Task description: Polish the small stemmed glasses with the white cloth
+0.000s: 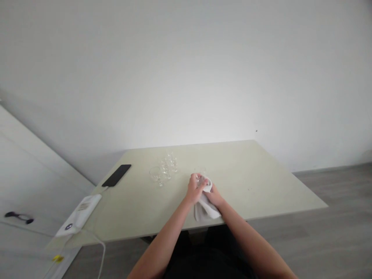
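Note:
Near the front middle of the table, my left hand [193, 190] is closed around a clear drinking glass [200, 170], whose rim shows just beyond the fingers. A white cloth [203, 209] wraps part of the glass and hangs down to the table's front edge. My right hand [215, 195] is closed on the cloth from the right, close against the left hand; most of its fingers are hidden by the cloth. To the left of both hands stand several clear stemmed glasses [165, 167] in a loose group.
A black phone [116, 175] lies at the left of the pale table [250, 166], with a cable running to a white power strip [80, 214] at the left edge. A white cabinet [26, 174] with a dark handle stands left. Behind the table is a wall [186, 77].

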`<action>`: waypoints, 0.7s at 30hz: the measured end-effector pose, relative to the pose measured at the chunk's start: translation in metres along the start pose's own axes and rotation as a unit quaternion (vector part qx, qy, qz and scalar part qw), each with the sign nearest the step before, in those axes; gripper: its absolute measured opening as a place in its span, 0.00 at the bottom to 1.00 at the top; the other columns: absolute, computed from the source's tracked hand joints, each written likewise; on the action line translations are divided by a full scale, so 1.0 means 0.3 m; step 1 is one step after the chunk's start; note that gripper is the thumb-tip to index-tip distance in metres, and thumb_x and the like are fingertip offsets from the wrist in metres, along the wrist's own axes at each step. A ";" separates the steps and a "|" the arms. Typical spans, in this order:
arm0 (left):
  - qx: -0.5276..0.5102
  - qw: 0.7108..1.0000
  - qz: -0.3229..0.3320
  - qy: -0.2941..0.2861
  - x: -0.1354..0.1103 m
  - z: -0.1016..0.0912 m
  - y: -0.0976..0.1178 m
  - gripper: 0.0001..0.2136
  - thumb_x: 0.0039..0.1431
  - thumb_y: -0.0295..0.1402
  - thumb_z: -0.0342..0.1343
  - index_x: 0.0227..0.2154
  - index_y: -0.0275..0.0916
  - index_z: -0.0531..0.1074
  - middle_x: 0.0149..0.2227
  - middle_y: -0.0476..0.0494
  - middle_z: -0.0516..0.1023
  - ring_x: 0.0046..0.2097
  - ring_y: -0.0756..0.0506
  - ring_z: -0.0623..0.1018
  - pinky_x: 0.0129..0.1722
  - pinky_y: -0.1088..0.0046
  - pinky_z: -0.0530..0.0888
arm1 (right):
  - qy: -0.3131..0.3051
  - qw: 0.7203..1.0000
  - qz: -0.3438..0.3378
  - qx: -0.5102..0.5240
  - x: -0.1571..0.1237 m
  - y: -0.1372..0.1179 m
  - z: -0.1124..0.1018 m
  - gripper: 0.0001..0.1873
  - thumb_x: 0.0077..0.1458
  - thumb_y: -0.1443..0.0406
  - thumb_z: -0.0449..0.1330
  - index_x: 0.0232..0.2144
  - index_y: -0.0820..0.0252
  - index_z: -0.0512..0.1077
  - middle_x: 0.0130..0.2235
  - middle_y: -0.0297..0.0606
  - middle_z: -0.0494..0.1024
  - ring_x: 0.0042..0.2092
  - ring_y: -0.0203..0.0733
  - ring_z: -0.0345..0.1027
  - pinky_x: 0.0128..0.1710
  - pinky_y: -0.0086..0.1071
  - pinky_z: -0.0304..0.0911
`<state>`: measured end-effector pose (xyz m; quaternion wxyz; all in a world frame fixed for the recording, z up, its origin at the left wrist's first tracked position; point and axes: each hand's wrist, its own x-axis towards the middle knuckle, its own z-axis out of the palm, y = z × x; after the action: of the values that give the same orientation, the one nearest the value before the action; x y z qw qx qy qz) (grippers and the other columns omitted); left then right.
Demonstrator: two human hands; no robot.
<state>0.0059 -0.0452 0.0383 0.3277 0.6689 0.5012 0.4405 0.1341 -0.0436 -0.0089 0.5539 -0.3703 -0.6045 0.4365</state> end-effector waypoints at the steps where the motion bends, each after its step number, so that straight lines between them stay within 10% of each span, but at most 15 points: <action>1: 0.020 1.000 0.003 0.009 -0.005 0.024 -0.001 0.17 0.58 0.42 0.55 0.46 0.39 0.61 0.46 0.40 0.71 0.49 0.45 0.72 0.51 0.64 0.68 | -0.003 1.000 -0.008 0.003 0.001 0.004 0.002 0.20 0.51 0.57 0.63 0.45 0.59 0.73 0.43 0.41 0.79 0.47 0.50 0.70 0.52 0.45 0.64; 8: -0.067 0.993 -0.043 0.085 0.013 0.035 0.012 0.28 0.48 0.46 0.63 0.49 0.39 0.63 0.45 0.41 0.73 0.48 0.44 0.75 0.50 0.64 0.70 | 0.005 1.000 -0.013 0.008 -0.010 -0.002 0.007 0.12 0.50 0.57 0.63 0.34 0.59 0.75 0.36 0.40 0.79 0.40 0.48 0.71 0.47 0.42 0.66; 14: -0.345 0.929 -0.089 -0.098 0.034 -0.032 0.016 0.27 0.49 0.49 0.61 0.47 0.35 0.68 0.45 0.35 0.77 0.46 0.42 0.78 0.47 0.63 0.73 | -0.033 0.962 0.194 0.189 -0.039 -0.007 0.007 0.24 0.46 0.46 0.64 0.32 0.61 0.73 0.27 0.39 0.77 0.26 0.43 0.70 0.29 0.36 0.67; 21: -0.354 0.925 -0.137 0.027 0.020 -0.007 0.004 0.29 0.39 0.42 0.70 0.45 0.36 0.70 0.35 0.46 0.78 0.37 0.48 0.77 0.40 0.71 0.72 | -0.037 0.983 0.112 0.137 -0.025 -0.009 0.009 0.17 0.42 0.54 0.70 0.29 0.60 0.74 0.30 0.34 0.78 0.33 0.41 0.70 0.38 0.33 0.66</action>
<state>0.0051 -0.0399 0.0417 0.5871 0.4215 0.4080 0.5578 0.1324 -0.0519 -0.0090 0.5245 -0.3398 -0.5136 0.5880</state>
